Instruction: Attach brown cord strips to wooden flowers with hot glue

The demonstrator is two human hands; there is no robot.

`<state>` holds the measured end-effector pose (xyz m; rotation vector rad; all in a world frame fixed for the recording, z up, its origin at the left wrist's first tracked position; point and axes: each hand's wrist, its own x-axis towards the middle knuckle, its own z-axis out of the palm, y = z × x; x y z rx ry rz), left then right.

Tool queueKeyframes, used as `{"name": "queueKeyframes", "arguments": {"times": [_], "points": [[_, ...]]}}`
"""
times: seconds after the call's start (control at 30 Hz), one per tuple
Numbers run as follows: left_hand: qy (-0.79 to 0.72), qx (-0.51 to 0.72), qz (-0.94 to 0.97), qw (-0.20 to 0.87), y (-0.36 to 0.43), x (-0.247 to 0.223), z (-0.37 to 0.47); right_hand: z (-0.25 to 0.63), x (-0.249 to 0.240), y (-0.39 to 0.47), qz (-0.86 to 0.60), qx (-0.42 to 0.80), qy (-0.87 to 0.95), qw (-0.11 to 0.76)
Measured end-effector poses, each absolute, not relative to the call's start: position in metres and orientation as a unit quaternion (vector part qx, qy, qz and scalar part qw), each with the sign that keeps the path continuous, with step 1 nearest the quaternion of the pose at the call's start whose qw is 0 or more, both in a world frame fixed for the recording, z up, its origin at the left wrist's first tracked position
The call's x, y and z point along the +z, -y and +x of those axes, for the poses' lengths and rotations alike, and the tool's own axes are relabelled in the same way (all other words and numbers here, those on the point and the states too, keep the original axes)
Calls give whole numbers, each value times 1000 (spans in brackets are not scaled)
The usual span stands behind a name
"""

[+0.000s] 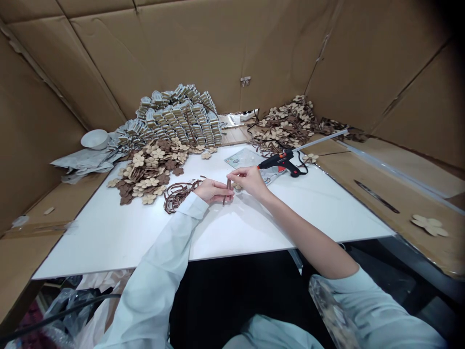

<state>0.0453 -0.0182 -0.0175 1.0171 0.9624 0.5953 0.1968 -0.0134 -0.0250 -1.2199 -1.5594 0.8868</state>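
Note:
Between my two hands, over the middle of the white board (145, 237), is a thin brown strip (228, 190) folded into a narrow loop. My left hand (213, 190) pinches its lower part from the left. The fingertips of my right hand (247, 178) close on its upper part. A beige flower (237, 186) shows just beneath my right fingers. Left of my left hand lies a tangle of brown strips (177, 196). A black glue gun (279, 162) with a clear stick rests behind my right hand, on a printed sheet (240, 158).
Beige and brown flower pieces (145, 169) are heaped at the left, before stacked small bundles (181, 118). Finished-looking flowers (286, 123) pile up at the back right. A white bowl (95, 139) stands far left. Cardboard walls (203, 43) surround the board; a blade (377, 196) lies right.

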Motion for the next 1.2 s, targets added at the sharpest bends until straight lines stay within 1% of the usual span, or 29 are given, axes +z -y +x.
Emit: {"name": "queueKeyframes", "arguments": {"times": [0.23, 0.47, 0.63, 0.73, 0.97, 1.2], "points": [[-458, 269, 446, 720, 21, -22, 51, 200, -15, 14, -490, 406, 571, 518], [-465, 267, 444, 718, 20, -20, 51, 207, -9, 15, -481, 458, 556, 499], [-459, 260, 443, 725, 20, -23, 50, 209, -4, 19, -466, 517, 552, 460], [-455, 263, 444, 725, 20, -23, 50, 209, -2, 21, -464, 540, 533, 457], [-454, 253, 443, 730, 21, -21, 53, 208, -2, 20, -460, 537, 511, 488], [-453, 253, 451, 726, 23, -21, 54, 208, -2, 20, -466, 535, 511, 486]]}}
